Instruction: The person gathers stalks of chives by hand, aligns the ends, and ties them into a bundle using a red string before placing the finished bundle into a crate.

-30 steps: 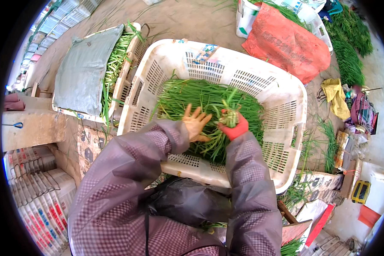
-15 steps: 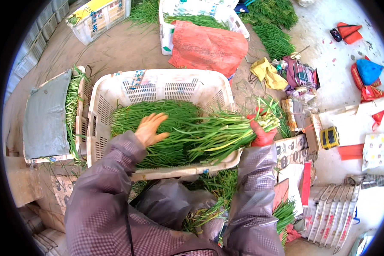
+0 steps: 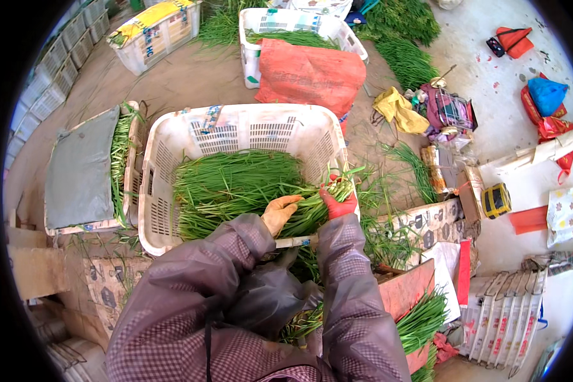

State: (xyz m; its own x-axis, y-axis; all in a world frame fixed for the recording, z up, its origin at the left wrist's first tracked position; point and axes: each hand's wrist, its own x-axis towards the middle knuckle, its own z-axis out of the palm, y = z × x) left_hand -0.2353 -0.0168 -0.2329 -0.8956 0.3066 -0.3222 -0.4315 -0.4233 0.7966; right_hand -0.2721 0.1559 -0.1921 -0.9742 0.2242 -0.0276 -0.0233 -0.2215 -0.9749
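Note:
A large white slatted plastic basket stands before me, with a thick layer of long green garlic chives lying in it. At its right end my right hand, in a red glove, is closed round the pale stem ends of a bunch of chives. My left hand, bare or in a tan glove, curls against the leafy part of that bunch, close to the basket's near rim. Some of its fingers are hidden by the leaves. The bunch lies low inside the basket.
At left stands a crate under a grey cover. Behind the basket is another white crate with an orange-red sack over its edge. Loose chives lie to the right, beside a cardboard sheet. A yellow cloth lies further off.
My right hand has moved left with the bunch, lowering it into the basket. My left hand has come right from over the pile and curled in against the bunch.

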